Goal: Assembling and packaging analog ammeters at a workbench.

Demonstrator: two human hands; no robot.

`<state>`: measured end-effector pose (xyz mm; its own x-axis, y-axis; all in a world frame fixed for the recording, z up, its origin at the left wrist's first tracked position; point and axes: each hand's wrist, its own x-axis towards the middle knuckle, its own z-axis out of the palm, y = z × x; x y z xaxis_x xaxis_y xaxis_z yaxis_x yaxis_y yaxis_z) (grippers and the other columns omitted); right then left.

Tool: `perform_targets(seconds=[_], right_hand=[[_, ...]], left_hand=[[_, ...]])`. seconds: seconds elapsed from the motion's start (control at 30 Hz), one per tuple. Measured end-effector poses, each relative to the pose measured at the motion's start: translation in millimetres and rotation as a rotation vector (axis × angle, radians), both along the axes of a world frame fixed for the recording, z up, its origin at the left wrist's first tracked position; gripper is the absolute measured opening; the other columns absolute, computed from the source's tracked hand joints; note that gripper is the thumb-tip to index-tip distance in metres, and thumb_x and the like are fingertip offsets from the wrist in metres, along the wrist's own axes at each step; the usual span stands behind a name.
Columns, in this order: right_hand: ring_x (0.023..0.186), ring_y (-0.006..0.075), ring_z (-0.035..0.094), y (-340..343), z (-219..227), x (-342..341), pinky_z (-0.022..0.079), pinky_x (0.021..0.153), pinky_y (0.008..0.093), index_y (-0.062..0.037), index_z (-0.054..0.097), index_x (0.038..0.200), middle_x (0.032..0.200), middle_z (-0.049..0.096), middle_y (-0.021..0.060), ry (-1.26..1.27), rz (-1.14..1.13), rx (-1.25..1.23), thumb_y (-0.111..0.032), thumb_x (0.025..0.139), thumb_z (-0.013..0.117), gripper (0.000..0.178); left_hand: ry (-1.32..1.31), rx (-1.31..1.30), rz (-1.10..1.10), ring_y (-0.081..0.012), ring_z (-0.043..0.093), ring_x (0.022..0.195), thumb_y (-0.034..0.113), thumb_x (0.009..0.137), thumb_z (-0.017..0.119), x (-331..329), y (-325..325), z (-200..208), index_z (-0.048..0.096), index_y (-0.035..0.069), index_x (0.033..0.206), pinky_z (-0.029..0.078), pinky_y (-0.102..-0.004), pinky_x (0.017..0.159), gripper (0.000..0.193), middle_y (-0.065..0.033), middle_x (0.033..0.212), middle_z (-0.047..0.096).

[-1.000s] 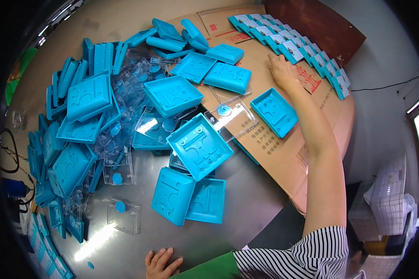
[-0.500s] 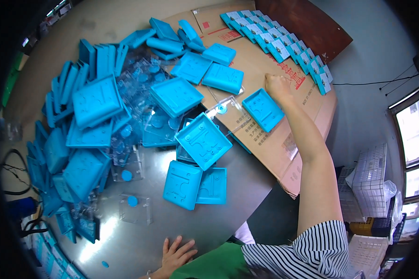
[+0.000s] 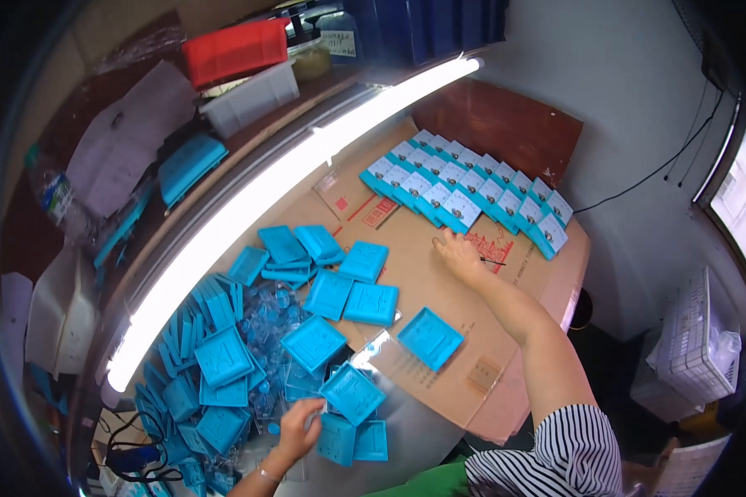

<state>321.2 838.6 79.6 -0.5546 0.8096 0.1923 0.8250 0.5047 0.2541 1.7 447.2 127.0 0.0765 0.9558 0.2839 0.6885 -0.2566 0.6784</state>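
Blue tray [image 3: 353, 394] beside curled left hand [image 3: 300, 427] | right hand [image 3: 462, 255] outstretched

The trays [image 3: 430, 338] were smooth moulded plastic, satin rather than mirror-bright, with raised ridges on their broad faces. The clear parts [image 3: 267, 306] looked like hard, glossy, see-through plastic. Under them the tabletop [image 3: 419, 439] was smooth metal with a soft sheen, and the cardboard [image 3: 414, 273] was matt paper board. The packs [image 3: 458, 207] had flat, paper-like white faces over blue plastic. The sleeve [image 3: 580, 447] was matt woven-looking cloth. The red bin [image 3: 236, 54] and latticed crate [image 3: 698, 340] were plastic; the brown board [image 3: 506, 124] looked like smooth-faced wood.
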Motion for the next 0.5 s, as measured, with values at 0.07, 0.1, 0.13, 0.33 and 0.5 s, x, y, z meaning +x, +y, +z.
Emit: perform_targets(seconds=[0.07,0.1,0.13,0.33,0.5], right_hand=[[0.093,0.0323,0.060,21.3,-4.0,-7.9,0.055,0.071,0.0357,-0.0134,0.053,0.123,0.124,0.045,0.0190,-0.025,0.005,0.015,-0.015,0.087,0.051,0.036],[0.095,0.0328,0.059,33.6,-6.9,-8.4,0.055,0.070,0.0351,-0.0149,0.052,0.125,0.127,0.043,0.0203,-0.065,-0.002,0.020,-0.016,0.087,0.051,0.038],[0.095,0.0328,0.059,47.6,-10.2,-7.7,0.055,0.070,0.0351,-0.0149,0.052,0.125,0.127,0.043,0.0203,-0.062,0.004,0.024,-0.016,0.087,0.051,0.038],[0.090,0.0314,0.059,98.3,-24.5,-19.8,0.053,0.067,0.0347,-0.0146,0.058,0.120,0.132,0.041,0.0231,-0.131,0.003,0.121,-0.020,0.086,0.053,0.035],[0.080,0.0306,0.061,106.2,-42.7,-6.4,0.052,0.065,0.0353,-0.0065,0.063,0.108,0.124,0.049,0.0272,-0.198,0.118,0.182,-0.020,0.085,0.053,0.029]], left_hand=[[-0.059,0.045,0.018,-0.0285,0.064,0.083,-0.007,0.076,0.057,10.7,60.9,11.9,0.062,0.001,0.102,0.052,-0.0324,0.073,0.028,-0.0144,0.094,0.064],[-0.081,0.034,0.007,-0.0266,0.064,0.082,-0.007,0.077,0.057,18.1,88.8,15.6,0.062,0.000,0.101,0.052,-0.0313,0.072,0.026,-0.0140,0.094,0.063],[-0.096,0.064,-0.009,-0.0251,0.064,0.082,-0.007,0.078,0.058,26.4,116.6,16.9,0.062,0.000,0.102,0.052,-0.0302,0.071,0.025,-0.0136,0.094,0.063],[-0.189,0.024,-0.028,-0.0192,0.064,0.078,-0.001,0.082,0.058,55.4,259.1,5.9,0.061,0.001,0.105,0.051,-0.0274,0.067,0.024,-0.0126,0.095,0.063],[-0.393,-0.241,0.109,-0.0161,0.063,0.080,0.010,0.080,0.065,75.0,400.6,-32.3,0.056,0.000,0.117,0.051,-0.0278,0.070,0.039,-0.0124,0.101,0.064]])
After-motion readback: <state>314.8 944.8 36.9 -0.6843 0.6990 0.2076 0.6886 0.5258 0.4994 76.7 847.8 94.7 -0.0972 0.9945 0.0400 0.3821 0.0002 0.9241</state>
